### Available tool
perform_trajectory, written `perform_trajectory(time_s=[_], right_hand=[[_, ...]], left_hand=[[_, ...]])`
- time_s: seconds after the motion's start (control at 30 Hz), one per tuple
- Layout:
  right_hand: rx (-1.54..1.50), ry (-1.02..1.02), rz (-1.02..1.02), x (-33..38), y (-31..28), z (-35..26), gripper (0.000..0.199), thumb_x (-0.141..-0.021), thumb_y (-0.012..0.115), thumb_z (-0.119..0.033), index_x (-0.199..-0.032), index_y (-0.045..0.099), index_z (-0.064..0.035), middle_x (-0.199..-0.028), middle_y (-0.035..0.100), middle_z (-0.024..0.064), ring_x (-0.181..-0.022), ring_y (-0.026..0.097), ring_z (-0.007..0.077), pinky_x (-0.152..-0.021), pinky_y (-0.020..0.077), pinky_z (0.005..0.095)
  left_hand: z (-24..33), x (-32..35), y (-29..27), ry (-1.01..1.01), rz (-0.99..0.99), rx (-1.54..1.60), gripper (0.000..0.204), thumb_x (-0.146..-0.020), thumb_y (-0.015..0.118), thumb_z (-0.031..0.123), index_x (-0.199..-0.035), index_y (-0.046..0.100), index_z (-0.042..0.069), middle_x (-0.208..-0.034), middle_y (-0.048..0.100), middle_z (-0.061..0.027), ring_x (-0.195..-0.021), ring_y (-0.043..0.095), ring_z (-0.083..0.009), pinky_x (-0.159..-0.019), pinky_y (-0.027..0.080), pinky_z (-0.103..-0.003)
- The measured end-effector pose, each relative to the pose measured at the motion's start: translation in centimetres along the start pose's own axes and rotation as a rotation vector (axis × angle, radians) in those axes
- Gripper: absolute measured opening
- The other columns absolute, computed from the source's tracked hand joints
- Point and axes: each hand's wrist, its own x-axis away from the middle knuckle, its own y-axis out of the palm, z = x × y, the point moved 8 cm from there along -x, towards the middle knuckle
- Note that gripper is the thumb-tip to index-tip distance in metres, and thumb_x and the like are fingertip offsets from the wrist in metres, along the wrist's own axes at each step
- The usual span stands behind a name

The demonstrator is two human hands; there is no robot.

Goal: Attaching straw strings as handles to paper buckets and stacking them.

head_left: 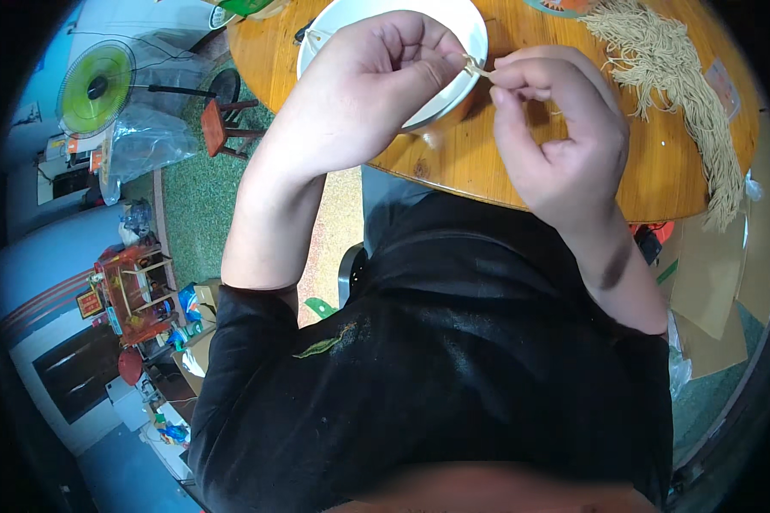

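Above the round wooden table, a short piece of beige cord with a small knot or loop is stretched between my hands. My left hand pinches one end between thumb and fingers. On the other end, the thumb and index finger of my right hand are closed. A white bowl sits behind and below my left hand, which hides part of it. To the right of my right hand lies a thick bundle of beige cords, hanging over the table's right edge.
A green standing fan and a small reddish wooden stool are on the left. Flattened cardboard lies on the floor at the right. A red shelf with clutter stands at the far left.
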Motion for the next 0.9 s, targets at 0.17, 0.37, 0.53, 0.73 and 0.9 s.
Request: perform_trajectory(time_s=[0.17, 0.37, 0.53, 0.73, 0.9], right_hand=[[-0.034, 0.006, 0.056, 0.6, 0.7, 0.7, 0.018, -0.091, 0.085, -0.003, -0.106, 0.075, 0.0001, -0.092, 0.074, 0.0097, -0.082, 0.077, 0.0212, -0.072, 0.0618, 0.0293], [-0.135, 0.104, 0.113, 0.9, 0.9, 2.2, 0.016, -0.092, 0.086, -0.007, -0.105, 0.077, -0.0017, -0.093, 0.077, 0.0088, -0.079, 0.077, 0.0199, -0.072, 0.0616, 0.0296], [-0.073, 0.067, 0.090, 0.5, 0.7, 1.7, 0.010, -0.093, 0.084, -0.008, -0.100, 0.078, -0.0024, -0.093, 0.077, 0.0098, -0.080, 0.077, 0.0226, -0.070, 0.0604, 0.0312], [0.039, -0.035, 0.118, 0.4, 0.3, 1.2, 0.007, -0.094, 0.081, -0.005, -0.098, 0.077, -0.0019, -0.090, 0.075, 0.0107, -0.080, 0.075, 0.0261, -0.069, 0.0585, 0.0346], [0.030, 0.076, 0.067, 1.1, 0.1, 2.0, 0.005, -0.098, 0.075, -0.004, -0.097, 0.072, -0.0002, -0.086, 0.071, 0.0101, -0.074, 0.070, 0.0251, -0.067, 0.0550, 0.0348]], left_hand=[[-0.4, 0.0, 0.4, 0.014, -0.023, -0.028, 0.017, -0.112, 0.066, 0.017, -0.115, 0.071, 0.001, -0.097, 0.072, 0.0009, -0.087, 0.067, -0.0052, -0.077, 0.055, -0.021], [-0.4, -0.2, 0.8, 0.013, 0.026, -0.068, 0.018, -0.111, 0.066, 0.016, -0.112, 0.071, -0.001, -0.090, 0.072, -0.0016, -0.078, 0.065, -0.0068, -0.070, 0.056, -0.024], [-0.5, -0.4, 0.8, -0.031, -0.004, 0.047, 0.019, -0.112, 0.065, 0.017, -0.111, 0.071, -0.001, -0.089, 0.072, -0.0023, -0.077, 0.067, -0.0071, -0.067, 0.057, -0.024], [0.8, -0.9, 1.1, 0.007, -0.009, -0.036, 0.017, -0.110, 0.064, 0.015, -0.108, 0.072, -0.001, -0.087, 0.074, -0.0069, -0.076, 0.072, -0.0142, -0.068, 0.059, -0.030], [2.2, -0.4, 0.1, -0.109, 0.201, -0.315, 0.013, -0.108, 0.066, 0.008, -0.102, 0.065, -0.003, -0.085, 0.067, -0.0096, -0.081, 0.065, -0.0144, -0.075, 0.054, -0.033]])
